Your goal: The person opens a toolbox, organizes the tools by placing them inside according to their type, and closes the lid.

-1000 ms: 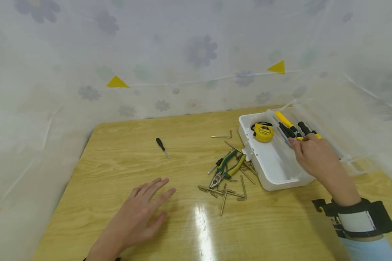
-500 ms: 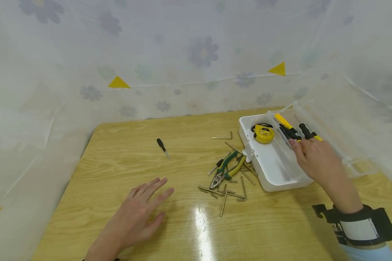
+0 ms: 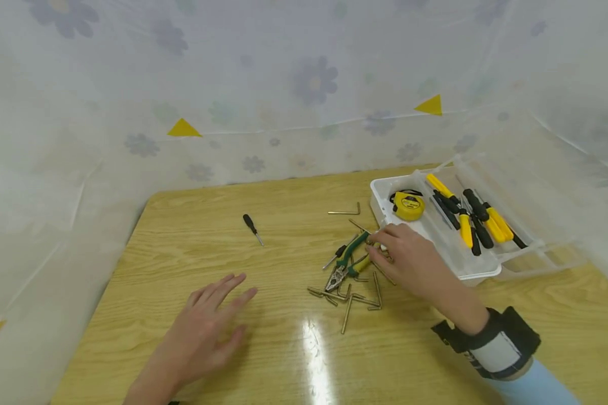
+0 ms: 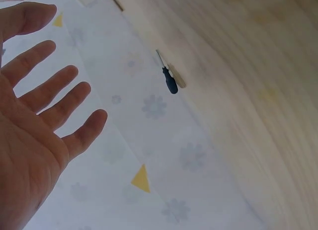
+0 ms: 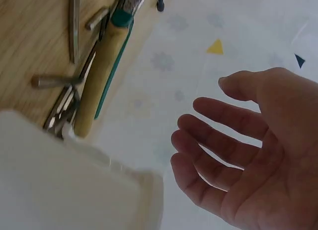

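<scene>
Over the near left corner of the white toolbox (image 3: 378,197) hovers my right hand (image 3: 411,263), fingers loosely bent. The right wrist view shows nothing in that hand (image 5: 258,145). Just left of its fingertips lie combination pliers (image 3: 338,275) with green and yellow handles, on top of a heap of brass-coloured hex keys (image 3: 347,315). A small black screwdriver (image 3: 340,251) lies beside the pliers. My left hand (image 3: 197,334) is held above the table with spread fingers, holding nothing. Beyond it is another small black screwdriver (image 3: 250,224), lying apart.
Inside the toolbox are a yellow tape measure (image 3: 408,206) and several yellow and black handled tools (image 3: 495,225). Its clear lid (image 3: 547,247) hangs open on the right. One hex key (image 3: 344,213) lies behind the heap. A flowered sheet (image 3: 284,84) rises behind the wooden table (image 3: 192,225).
My right hand has left the tools in the toolbox's right compartment and moved left to near the pliers, uncovering those tools. My left hand has drifted slightly left and down.
</scene>
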A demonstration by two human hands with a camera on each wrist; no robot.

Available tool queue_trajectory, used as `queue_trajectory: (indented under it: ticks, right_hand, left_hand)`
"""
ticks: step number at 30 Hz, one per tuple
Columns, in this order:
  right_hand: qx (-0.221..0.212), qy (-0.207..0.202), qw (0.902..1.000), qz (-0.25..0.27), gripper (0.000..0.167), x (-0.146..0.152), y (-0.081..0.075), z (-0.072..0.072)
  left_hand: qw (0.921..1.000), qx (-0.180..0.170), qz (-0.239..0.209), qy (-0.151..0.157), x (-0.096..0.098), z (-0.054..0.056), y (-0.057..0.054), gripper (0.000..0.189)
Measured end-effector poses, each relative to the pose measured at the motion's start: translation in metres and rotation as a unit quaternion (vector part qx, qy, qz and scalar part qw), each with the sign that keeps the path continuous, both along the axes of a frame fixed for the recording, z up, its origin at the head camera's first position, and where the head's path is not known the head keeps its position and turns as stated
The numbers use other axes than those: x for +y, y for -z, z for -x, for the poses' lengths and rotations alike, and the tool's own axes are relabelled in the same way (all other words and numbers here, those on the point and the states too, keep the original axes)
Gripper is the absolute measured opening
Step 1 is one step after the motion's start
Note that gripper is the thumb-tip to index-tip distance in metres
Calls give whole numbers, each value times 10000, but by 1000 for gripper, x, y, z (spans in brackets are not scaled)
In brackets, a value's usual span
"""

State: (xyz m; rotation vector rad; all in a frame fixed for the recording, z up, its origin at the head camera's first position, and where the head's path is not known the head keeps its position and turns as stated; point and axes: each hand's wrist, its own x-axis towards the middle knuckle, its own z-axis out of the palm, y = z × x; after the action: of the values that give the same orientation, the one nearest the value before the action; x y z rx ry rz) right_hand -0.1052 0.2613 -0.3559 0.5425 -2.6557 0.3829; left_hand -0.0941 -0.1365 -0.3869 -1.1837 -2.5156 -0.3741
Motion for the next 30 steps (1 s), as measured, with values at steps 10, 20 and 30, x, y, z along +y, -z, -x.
queue_trajectory:
  ticks: [10,20,30]
  right_hand:
    - [-1006,-533,9848,-1312,25,-54,33,27]
    - [-1899,-361,9690,-1537,39,-76,37,36]
    - [-1621,-1322,9708,-1176,34,-97,38,36]
  left_hand:
    - [9992,0,-65,-403,-27,-2,1,51]
    - [9987,71,-93,-487,-37,-2,3,50]
    - [9984,-2,-14,-565,-36,-3,1,68]
